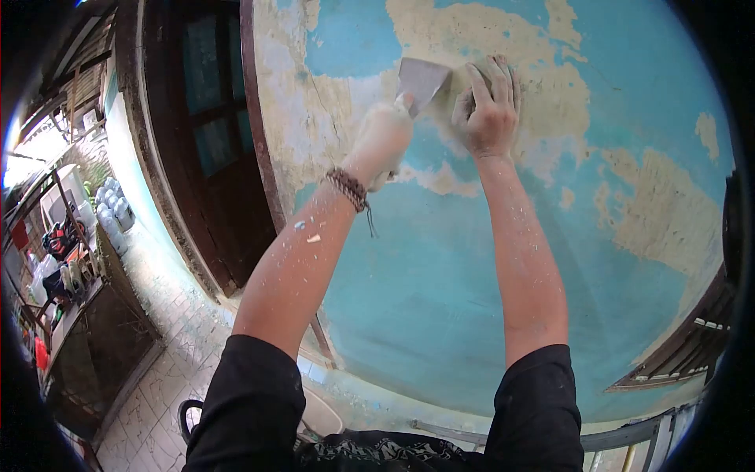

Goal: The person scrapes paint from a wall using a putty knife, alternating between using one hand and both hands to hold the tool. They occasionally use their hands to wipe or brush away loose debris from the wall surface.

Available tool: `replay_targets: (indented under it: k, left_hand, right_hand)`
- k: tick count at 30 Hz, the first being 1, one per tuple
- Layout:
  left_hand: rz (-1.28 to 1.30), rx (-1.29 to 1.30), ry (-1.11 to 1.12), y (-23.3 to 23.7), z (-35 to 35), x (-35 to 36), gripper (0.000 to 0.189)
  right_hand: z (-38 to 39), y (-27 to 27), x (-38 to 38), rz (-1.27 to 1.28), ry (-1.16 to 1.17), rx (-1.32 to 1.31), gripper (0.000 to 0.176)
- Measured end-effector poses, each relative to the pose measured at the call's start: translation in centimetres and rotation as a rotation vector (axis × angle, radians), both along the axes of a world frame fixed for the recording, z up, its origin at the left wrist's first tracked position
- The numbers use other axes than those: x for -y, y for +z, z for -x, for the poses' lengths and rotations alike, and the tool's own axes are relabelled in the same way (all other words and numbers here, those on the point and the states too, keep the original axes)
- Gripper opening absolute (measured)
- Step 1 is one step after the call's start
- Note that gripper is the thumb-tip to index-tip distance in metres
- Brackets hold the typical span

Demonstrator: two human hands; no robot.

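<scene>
Scraper point(422, 81) blade against wall point(440, 283), handle in left grip point(383, 141) just below it. Right grip point(489, 110) flat on wall, just right of blade. Wristband point(348, 187) on left wrist. Door point(212, 141) left of both, in same wall. Shelf point(71, 299) far left, on floor point(169, 330).

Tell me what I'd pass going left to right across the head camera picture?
First the cluttered shelf → dark door → left hand → scraper → right hand → slatted shutter.
</scene>
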State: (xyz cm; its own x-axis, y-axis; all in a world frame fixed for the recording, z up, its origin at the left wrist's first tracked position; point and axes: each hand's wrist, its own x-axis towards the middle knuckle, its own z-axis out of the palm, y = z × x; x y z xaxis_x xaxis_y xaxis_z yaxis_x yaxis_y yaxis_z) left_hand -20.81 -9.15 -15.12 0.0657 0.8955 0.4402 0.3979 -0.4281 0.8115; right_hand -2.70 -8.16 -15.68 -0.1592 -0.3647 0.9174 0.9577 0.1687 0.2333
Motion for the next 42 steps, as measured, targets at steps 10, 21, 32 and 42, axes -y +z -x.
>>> replay_targets:
  k: [10,21,32,42]
  left_hand:
    - [0.114,0.107,-0.003,0.4,-0.4,1.1,0.060]
    - [0.177,0.249,0.022,1.4,0.4,1.1,0.066]
    - [0.031,-0.062,0.024,0.6,2.4,2.0,0.062]
    - [0.006,-0.403,0.128,2.4,3.7,2.6,0.065]
  right_hand:
    - [-0.4,-0.2,-0.1,0.026,0.023,0.021,0.038]
    - [-0.4,-0.7,0.1,0.049,0.012,0.019,0.038]
    - [-0.1,-0.7,0.2,0.037,-0.012,0.011,0.038]
    - [-0.1,-0.9,0.0,0.049,-0.014,0.002,0.039]
